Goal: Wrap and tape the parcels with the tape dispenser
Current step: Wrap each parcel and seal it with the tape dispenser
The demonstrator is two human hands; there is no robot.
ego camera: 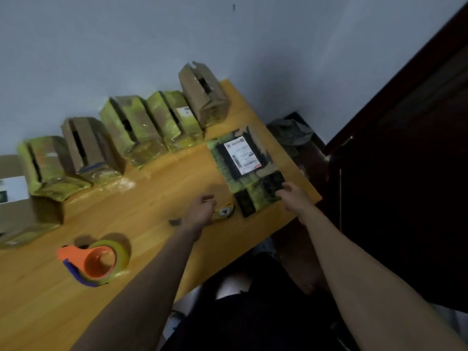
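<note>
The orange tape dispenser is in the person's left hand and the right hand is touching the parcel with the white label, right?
Not quite. The head view shows the orange tape dispenser lying on the table, with no hand on it. The left hand is farther along the table, by a small yellow object. The rest is right: the right hand touches the parcel with the white label.

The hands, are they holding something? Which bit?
The right hand grips the near corner of the flat parcel with the label. The left hand rests by a small yellow object; whether it holds it cannot be told.
</note>
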